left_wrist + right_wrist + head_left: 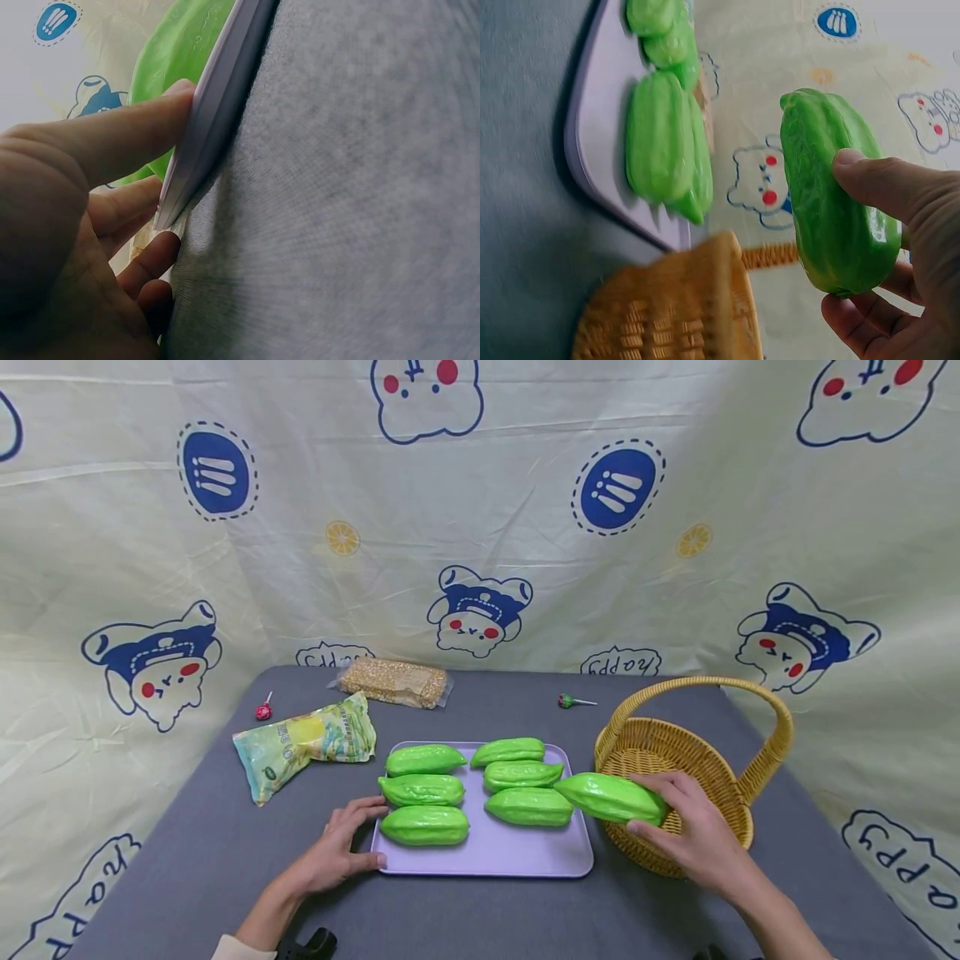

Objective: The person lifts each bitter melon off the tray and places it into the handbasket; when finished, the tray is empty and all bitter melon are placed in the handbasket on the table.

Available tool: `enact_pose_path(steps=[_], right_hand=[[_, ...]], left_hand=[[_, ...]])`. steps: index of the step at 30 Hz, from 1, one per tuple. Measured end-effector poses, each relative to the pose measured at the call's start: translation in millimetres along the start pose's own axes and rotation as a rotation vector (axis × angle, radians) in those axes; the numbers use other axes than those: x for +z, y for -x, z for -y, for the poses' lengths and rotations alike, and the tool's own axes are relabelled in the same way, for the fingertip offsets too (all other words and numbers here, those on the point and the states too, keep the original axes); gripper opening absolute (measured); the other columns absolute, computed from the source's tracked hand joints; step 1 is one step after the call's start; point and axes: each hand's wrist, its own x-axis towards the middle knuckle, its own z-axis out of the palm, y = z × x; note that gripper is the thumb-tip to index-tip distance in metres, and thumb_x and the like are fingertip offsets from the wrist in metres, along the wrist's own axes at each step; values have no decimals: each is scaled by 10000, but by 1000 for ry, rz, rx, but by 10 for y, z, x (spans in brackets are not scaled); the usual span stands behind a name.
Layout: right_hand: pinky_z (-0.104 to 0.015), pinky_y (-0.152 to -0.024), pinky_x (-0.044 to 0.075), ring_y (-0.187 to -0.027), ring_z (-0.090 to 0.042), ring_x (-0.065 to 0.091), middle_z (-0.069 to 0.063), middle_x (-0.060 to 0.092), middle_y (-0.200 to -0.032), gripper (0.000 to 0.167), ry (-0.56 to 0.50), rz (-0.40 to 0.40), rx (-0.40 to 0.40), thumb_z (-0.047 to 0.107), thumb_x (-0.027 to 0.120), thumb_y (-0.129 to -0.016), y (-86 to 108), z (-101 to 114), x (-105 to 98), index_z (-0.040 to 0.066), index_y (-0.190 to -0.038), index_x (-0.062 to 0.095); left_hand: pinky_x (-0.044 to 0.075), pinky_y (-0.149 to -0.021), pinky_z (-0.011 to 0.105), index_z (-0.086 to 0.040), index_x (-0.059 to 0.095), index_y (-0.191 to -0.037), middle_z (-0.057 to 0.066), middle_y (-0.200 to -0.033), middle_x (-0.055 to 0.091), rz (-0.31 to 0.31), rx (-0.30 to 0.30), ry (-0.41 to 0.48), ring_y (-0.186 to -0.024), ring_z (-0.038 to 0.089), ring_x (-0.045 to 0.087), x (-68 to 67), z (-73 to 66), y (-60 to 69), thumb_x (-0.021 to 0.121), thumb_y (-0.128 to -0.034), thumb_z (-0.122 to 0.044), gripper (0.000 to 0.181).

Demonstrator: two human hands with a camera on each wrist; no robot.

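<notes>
My right hand (693,831) holds a glossy green ridged fruit (611,797) between thumb and fingers, above the left part of a wicker basket (656,743). In the right wrist view, the held fruit (832,187) is tilted, its narrow end up. My left hand (341,847) holds the left edge of a light purple tray (517,860), near its front corner. Thumb and fingertips meet the tray's rim (199,142) in the left wrist view. Several more such fruits lie on the tray in two columns, among them a front left one (423,825) and a front right one (529,807).
The basket's tall handle (708,683) arches over it. Left of the tray lies a green and yellow packet (307,743), with a red lollipop (264,708) behind. A bag of grains (393,682) and a green lollipop (572,701) are at the back. A printed curtain (487,527) hangs behind.
</notes>
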Motion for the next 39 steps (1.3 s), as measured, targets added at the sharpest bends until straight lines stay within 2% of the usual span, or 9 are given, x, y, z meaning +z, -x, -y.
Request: enact_pose_path(steps=[10,16,23,26,32,39], right_hand=[[-203,-677,357,-887,22,376,-38,552,-1034,513,76,51,138,232,792,-749,2,-279,-213,72,-1202,612],[-227,-668,345,-885,-21,397,-96,560,-1054,518,86,77,156,237,770,-777,-22,-440,-307,43,-1224,594],[-255,-646,367,-886,-240,507,-185,563,-1050,509,107,105,159,223,756,-793,-98,-595,-366,-7,-1213,583],[-253,-642,371,-894,-275,522,-210,565,-1057,503,106,124,171,230,741,-810,-135,-658,-384,-20,-1216,577],[-265,-653,357,-914,-304,515,-241,559,-1084,498,101,146,185,227,714,-837,-234,-731,-408,-48,-1226,566],[-298,-644,349,-897,-302,502,-260,537,-1116,509,95,208,214,273,667,-876,-388,-787,-407,-23,-1269,537]], left_hand=[[232,-1014,537,-78,515,-1309,99,-1455,388,6,-8,-1,-1253,300,308,-7,-13,5,748,-776,-292,619],[234,-1014,523,-88,521,-1302,92,-1455,388,4,-4,4,-1248,289,306,1,1,11,751,-770,-300,617],[231,-1012,516,-97,523,-1298,82,-1454,390,0,0,5,-1249,284,303,5,10,9,751,-770,-304,612],[229,-1013,523,-97,522,-1301,84,-1454,388,1,1,5,-1253,293,303,0,8,8,750,-771,-311,615],[224,-1016,528,-90,517,-1308,87,-1457,385,3,2,11,-1259,297,298,-1,11,11,748,-771,-319,628],[229,-1016,526,-98,520,-1304,80,-1456,387,-2,0,3,-1254,288,302,1,11,12,749,-768,-326,626]])
